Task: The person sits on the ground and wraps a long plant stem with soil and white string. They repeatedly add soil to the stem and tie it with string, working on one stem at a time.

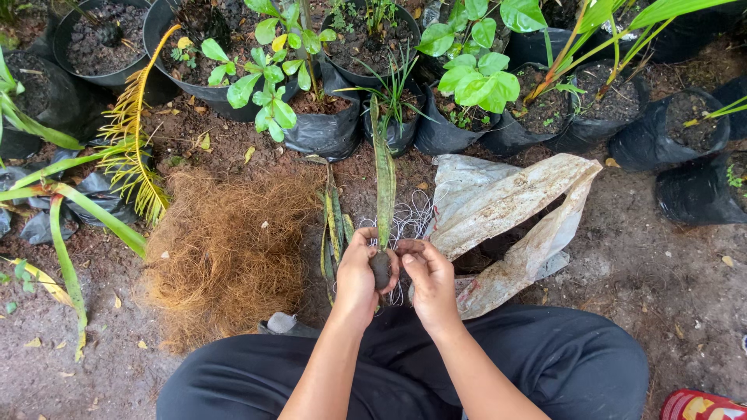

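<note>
Head view: long-leaved cutting point(384, 179) gripped at its dark base by left hand point(358, 274); right hand point(430, 280) pinched, apparently on thin wire point(408, 222). Leaf could be snapped by overtightening.

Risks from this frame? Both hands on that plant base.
1. The long leaf stands tall above the dark root ball, which the left hand pinches low; it may tip or bend.
2. The right hand works at the root ball with thin pale string tangled behind; it might snag.
3. Soil may crumble from the ball onto the black trousers.
</note>
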